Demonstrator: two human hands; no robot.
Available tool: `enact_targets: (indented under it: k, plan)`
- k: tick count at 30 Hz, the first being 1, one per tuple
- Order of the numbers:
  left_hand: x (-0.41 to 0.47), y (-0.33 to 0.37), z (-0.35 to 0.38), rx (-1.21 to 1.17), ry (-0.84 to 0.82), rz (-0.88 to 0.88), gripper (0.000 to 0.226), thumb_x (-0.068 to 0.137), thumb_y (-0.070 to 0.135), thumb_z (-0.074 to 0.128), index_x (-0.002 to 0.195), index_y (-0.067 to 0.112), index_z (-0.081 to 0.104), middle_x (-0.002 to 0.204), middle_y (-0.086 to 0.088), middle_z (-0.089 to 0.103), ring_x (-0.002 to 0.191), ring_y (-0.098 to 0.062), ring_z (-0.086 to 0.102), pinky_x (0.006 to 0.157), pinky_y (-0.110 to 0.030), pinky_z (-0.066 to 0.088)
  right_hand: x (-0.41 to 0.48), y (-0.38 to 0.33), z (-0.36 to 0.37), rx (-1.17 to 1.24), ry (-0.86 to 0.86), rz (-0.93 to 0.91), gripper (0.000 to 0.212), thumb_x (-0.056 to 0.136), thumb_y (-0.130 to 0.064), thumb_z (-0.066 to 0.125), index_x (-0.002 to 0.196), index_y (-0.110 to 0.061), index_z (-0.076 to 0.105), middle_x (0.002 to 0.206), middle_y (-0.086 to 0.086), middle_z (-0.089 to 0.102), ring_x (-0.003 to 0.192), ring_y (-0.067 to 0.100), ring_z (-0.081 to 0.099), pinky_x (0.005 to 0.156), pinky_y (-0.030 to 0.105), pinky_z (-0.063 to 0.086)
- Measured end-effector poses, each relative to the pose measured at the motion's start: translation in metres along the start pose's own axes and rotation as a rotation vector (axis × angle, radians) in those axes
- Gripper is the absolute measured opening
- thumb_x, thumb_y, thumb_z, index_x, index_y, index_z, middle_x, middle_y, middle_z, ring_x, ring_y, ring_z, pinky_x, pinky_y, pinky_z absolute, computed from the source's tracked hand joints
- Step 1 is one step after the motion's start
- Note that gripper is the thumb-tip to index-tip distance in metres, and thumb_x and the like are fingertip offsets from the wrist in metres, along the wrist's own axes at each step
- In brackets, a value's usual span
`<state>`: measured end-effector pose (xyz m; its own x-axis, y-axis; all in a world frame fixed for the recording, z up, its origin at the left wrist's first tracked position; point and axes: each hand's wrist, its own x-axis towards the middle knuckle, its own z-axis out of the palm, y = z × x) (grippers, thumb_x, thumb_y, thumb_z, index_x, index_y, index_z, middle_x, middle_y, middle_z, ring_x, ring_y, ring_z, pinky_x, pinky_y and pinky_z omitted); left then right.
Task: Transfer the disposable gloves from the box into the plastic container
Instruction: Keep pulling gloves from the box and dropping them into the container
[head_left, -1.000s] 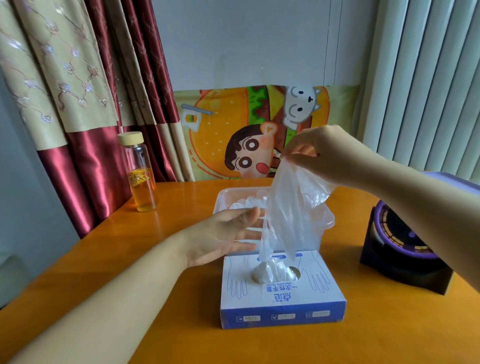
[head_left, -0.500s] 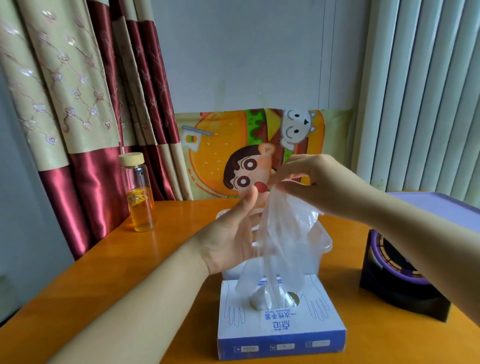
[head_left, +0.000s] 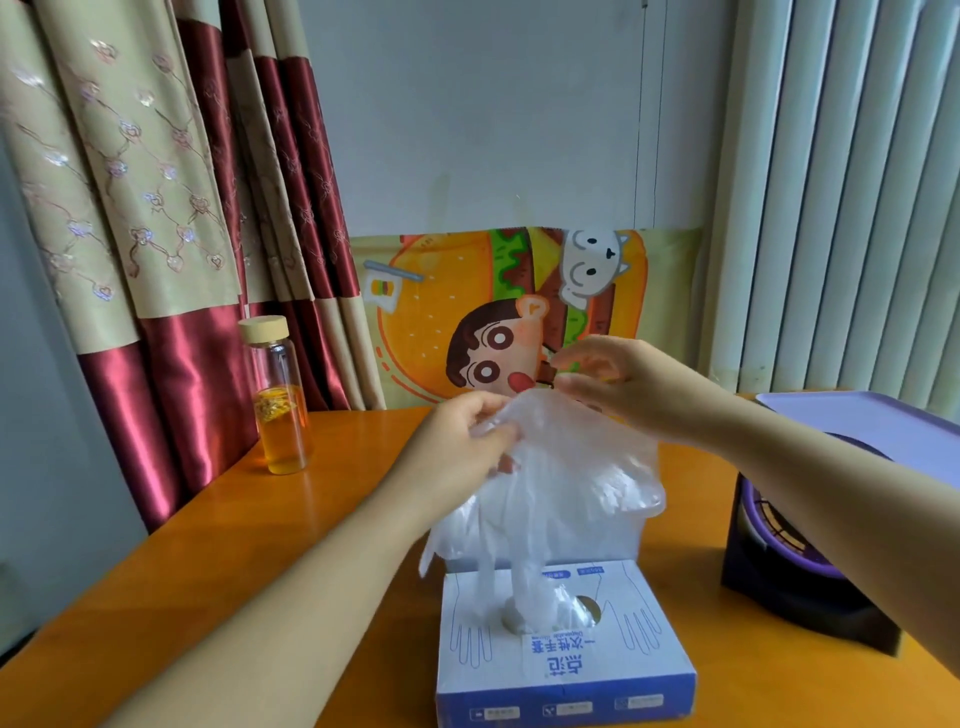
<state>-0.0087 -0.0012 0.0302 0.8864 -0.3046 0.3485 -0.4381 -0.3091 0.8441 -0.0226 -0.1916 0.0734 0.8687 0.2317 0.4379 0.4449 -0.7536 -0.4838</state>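
Left hand (head_left: 467, 441): curled, thumb and fingers pinching the upper edge of the glove (head_left: 561, 467). A second ago it lay flat and open beside the film, so this grip is new.

Right hand (head_left: 628, 389): forefinger and thumb now stand apart at frame centre, where a second ago they pinched the glove's top. The film runs up under the palm, and whether any finger holds it yet cannot be told.

The glove hangs spread between the two hands, wider than before. Its lower end trails down into the slot of the box (head_left: 566, 670) – not yet free. A second bunch of film stands in the slot beside it.

The container (head_left: 618, 538) stands just behind the box, mostly hidden by the glove; only part of its wall and right rim shows. The glove is above it, not in it.

Judgement: the glove is passing from right hand to left, or being opened out between them. It has to come clear of the slot – the box may lift with it – before it can go into the container.

Also on the desk (head_left: 260, 545): a bottle (head_left: 280, 405) at left and a purple device (head_left: 810, 566) at right, both well apart from the work.
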Motion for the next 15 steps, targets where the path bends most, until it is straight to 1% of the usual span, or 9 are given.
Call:
enact_targets:
  k: [3, 5, 6, 7, 8, 10, 11, 13, 15]
  plan:
    - [0.007, -0.007, -0.015, -0.089, 0.027, -0.143, 0.016, 0.097, 0.019, 0.053, 0.103, 0.012, 0.066, 0.096, -0.005, 0.071, 0.069, -0.006, 0.067, 0.060, -0.015, 0.053, -0.008, 0.000, -0.008, 0.164, -0.043, -0.014, 0.048, 0.073, -0.049, 0.061, 0.114, -0.026, 0.053, 0.110, -0.017, 0.058, 0.103, -0.005, 0.056, 0.081, 0.012, 0.049]
    - [0.008, -0.009, -0.021, -0.206, 0.017, -0.257, 0.020, 0.098, 0.020, 0.053, 0.102, 0.007, 0.067, 0.092, -0.007, 0.072, 0.067, -0.008, 0.069, 0.057, -0.016, 0.053, -0.012, -0.003, -0.010, 0.123, -0.074, -0.058, 0.049, 0.068, -0.049, 0.068, 0.110, -0.026, 0.056, 0.118, -0.014, 0.055, 0.112, -0.002, 0.052, 0.092, 0.020, 0.045]
    - [0.009, -0.011, -0.024, -0.277, -0.001, -0.318, 0.021, 0.097, 0.021, 0.055, 0.103, 0.006, 0.068, 0.091, -0.008, 0.072, 0.068, -0.012, 0.069, 0.061, -0.021, 0.056, -0.014, -0.005, -0.009, 0.064, -0.087, -0.093, 0.042, 0.069, -0.047, 0.071, 0.103, -0.028, 0.058, 0.125, -0.013, 0.052, 0.117, -0.001, 0.048, 0.098, 0.022, 0.041]
    - [0.009, -0.013, -0.026, -0.344, -0.022, -0.369, 0.023, 0.095, 0.022, 0.057, 0.105, 0.004, 0.068, 0.090, -0.009, 0.072, 0.073, -0.018, 0.069, 0.069, -0.029, 0.057, -0.017, -0.007, -0.008, -0.006, -0.097, -0.133, 0.030, 0.071, -0.044, 0.074, 0.094, -0.030, 0.060, 0.134, -0.013, 0.046, 0.123, 0.000, 0.043, 0.103, 0.023, 0.037]
    - [0.010, -0.015, -0.028, -0.405, -0.045, -0.407, 0.028, 0.092, 0.024, 0.061, 0.108, 0.004, 0.068, 0.092, -0.011, 0.071, 0.080, -0.024, 0.067, 0.076, -0.036, 0.054, -0.020, -0.008, -0.005, -0.086, -0.101, -0.178, 0.022, 0.073, -0.041, 0.075, 0.085, -0.032, 0.059, 0.141, -0.012, 0.039, 0.128, 0.001, 0.036, 0.106, 0.023, 0.032]
    - [0.011, -0.022, -0.034, -0.445, -0.089, -0.441, 0.043, 0.081, 0.032, 0.067, 0.113, 0.004, 0.067, 0.100, -0.014, 0.070, 0.090, -0.030, 0.061, 0.085, -0.042, 0.049, -0.025, -0.008, 0.002, -0.235, -0.086, -0.280, 0.016, 0.075, -0.043, 0.073, 0.078, -0.033, 0.060, 0.149, -0.013, 0.028, 0.136, 0.003, 0.024, 0.108, 0.023, 0.024]
    - [0.012, -0.025, -0.037, -0.438, -0.114, -0.451, 0.049, 0.078, 0.035, 0.068, 0.116, 0.005, 0.067, 0.106, -0.015, 0.069, 0.096, -0.032, 0.060, 0.090, -0.043, 0.047, -0.025, -0.008, 0.005, -0.287, -0.072, -0.313, 0.014, 0.076, -0.045, 0.071, 0.079, -0.033, 0.063, 0.150, -0.013, 0.026, 0.137, 0.004, 0.021, 0.108, 0.023, 0.022]
    - [0.014, -0.031, -0.042, -0.444, -0.199, -0.474, 0.050, 0.082, 0.040, 0.064, 0.121, 0.007, 0.065, 0.118, -0.017, 0.066, 0.110, -0.036, 0.058, 0.102, -0.048, 0.041, -0.022, -0.009, 0.008, -0.342, -0.045, -0.333, 0.013, 0.080, -0.044, 0.068, 0.089, -0.033, 0.069, 0.151, -0.012, 0.025, 0.137, 0.006, 0.020, 0.108, 0.023, 0.018]
    - [0.016, -0.035, -0.046, -0.483, -0.266, -0.478, 0.050, 0.087, 0.044, 0.061, 0.124, 0.010, 0.064, 0.126, -0.018, 0.061, 0.113, -0.036, 0.051, 0.108, -0.052, 0.034, -0.013, -0.009, 0.010, -0.351, -0.029, -0.317, 0.018, 0.085, -0.037, 0.066, 0.101, -0.033, 0.070, 0.146, -0.011, 0.037, 0.133, 0.008, 0.031, 0.108, 0.024, 0.024]
